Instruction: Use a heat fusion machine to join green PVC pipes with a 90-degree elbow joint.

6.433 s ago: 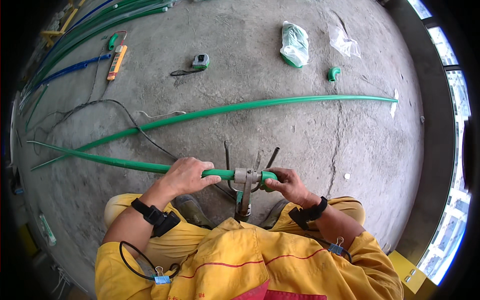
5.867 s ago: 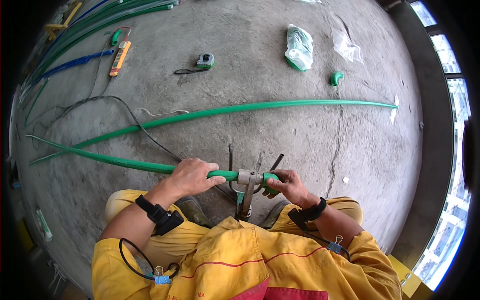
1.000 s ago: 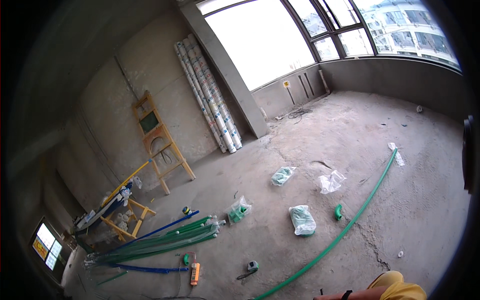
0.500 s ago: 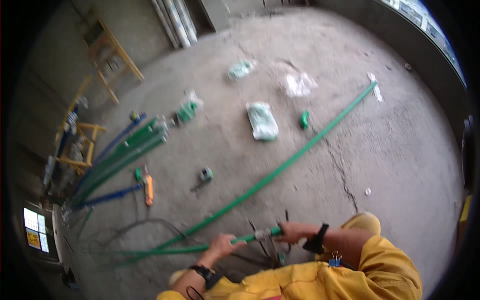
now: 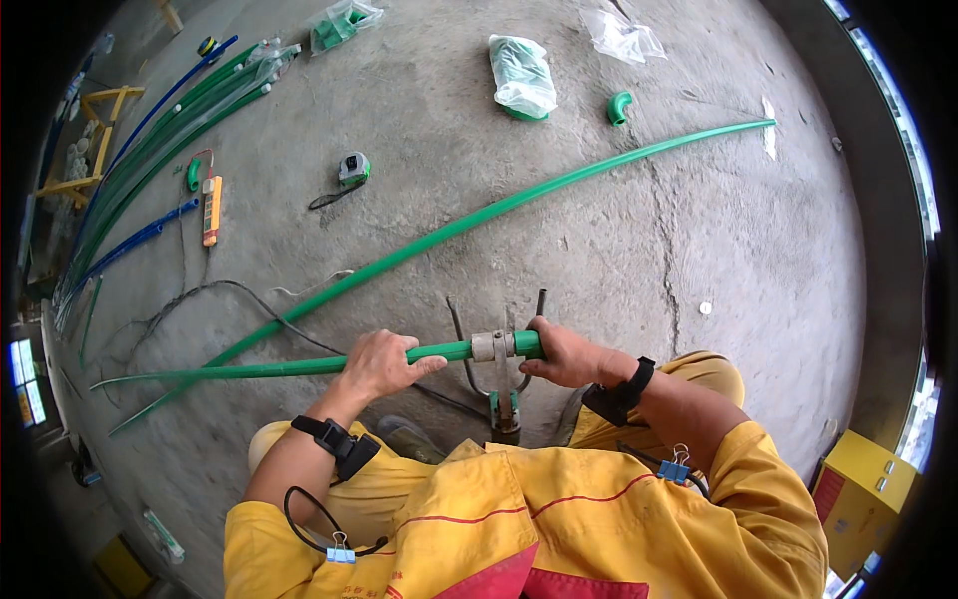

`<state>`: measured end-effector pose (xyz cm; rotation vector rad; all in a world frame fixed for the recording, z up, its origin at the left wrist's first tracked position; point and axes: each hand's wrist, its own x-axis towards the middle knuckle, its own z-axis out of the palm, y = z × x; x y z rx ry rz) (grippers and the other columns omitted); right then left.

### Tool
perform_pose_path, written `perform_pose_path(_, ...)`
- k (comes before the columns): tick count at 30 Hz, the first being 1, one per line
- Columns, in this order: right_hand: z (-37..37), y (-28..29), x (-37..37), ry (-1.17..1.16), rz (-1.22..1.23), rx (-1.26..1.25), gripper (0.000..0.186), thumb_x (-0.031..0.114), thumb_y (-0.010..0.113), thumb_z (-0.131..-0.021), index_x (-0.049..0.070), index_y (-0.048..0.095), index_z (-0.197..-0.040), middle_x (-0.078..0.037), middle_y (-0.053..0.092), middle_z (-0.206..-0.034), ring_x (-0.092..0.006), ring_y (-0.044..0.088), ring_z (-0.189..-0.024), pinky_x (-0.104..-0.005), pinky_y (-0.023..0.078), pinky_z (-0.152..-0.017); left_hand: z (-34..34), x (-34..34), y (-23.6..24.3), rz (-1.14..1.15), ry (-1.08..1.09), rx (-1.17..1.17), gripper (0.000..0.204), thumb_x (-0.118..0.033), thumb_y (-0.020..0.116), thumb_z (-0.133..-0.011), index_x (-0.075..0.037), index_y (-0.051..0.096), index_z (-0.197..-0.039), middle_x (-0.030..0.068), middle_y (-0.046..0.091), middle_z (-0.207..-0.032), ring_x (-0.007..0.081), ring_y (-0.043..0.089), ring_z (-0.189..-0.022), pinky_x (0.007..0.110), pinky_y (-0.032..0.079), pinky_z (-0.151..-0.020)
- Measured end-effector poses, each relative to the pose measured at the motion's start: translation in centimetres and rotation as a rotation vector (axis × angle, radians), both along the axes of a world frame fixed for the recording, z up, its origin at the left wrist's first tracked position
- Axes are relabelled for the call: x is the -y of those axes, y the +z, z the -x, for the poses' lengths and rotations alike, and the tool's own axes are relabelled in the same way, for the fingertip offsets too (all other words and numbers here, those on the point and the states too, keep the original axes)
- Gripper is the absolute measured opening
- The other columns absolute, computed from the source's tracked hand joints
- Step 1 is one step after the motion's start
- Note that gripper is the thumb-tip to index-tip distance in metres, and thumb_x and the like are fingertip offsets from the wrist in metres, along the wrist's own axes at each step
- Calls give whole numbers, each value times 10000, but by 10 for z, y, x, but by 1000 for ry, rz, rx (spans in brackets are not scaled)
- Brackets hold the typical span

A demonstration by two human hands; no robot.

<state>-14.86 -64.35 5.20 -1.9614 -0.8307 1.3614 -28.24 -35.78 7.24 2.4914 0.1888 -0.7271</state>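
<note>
My left hand (image 5: 382,363) is wrapped round a long green plastic pipe (image 5: 269,370), close to its right end. That end meets the metal sleeve (image 5: 490,346) of a pipe fusion welder (image 5: 504,399), which stands upright between my knees on a forked wire stand. On the sleeve's other side my right hand (image 5: 565,353) grips a short green pipe fitting (image 5: 528,344); my fingers partly cover it, so its exact shape is hidden. A second long green pipe (image 5: 479,217) lies slantwise on the floor beyond, passing under the held one at the left.
A tape measure (image 5: 353,168), an orange power strip (image 5: 212,212) and a green elbow fitting (image 5: 620,107) lie on the concrete floor. Bundled green pipes (image 5: 165,158) lie at the left. Bagged fittings (image 5: 522,78) are farther off. A black cable (image 5: 261,298) runs toward the welder. A yellow box (image 5: 866,479) stands at the right.
The view has tipped downward, so the floor things sit higher in the picture. Both hands keep their hold, on the pipe and the fitting at the welder.
</note>
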Motion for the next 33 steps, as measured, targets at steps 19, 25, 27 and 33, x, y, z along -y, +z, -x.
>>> perform_pose_path(19, -2, 3, -6, 49, -7, 96, 463, 209, 696, -873, 3, 392, -1155, -258, 628, -863, -456, 619, -847, -485, 491, -707, -2, -7, 5, 50, -64, -1, 687, -650, 563, -860, 4, 654, -674, 224, 608, -640, 427, 616, -679, 500, 496, -653)
perform_pose_path(25, 0, 3, -6, 45, 16, 146, 473, 193, 723, -858, 9, 409, -1161, -248, 631, -850, -452, 626, -832, -475, 494, -688, 1, -5, -1, 43, -15, 15, 686, -664, 596, -824, -8, 660, -632, 210, 621, -619, 411, 639, -652, 481, 518, -618)
perform_pose_path(27, 1, 5, -9, 33, 27, 154, 468, 181, 734, -852, 16, 420, -1157, -235, 627, -825, -450, 624, -809, -467, 488, -667, 0, -7, 1, 56, 4, 12, 693, -670, 596, -819, -6, 664, -636, 210, 625, -620, 408, 645, -657, 479, 521, -622)
perform_pose_path(33, 2, 6, -12, 39, 66, 124, 509, 196, 732, -862, 18, 393, -1197, -244, 628, -843, -452, 635, -811, -468, 497, -669, 9, -10, -6, 74, 20, 45, 717, -697, 574, -818, -17, 645, -602, 207, 611, -590, 409, 639, -634, 489, 515, -616)
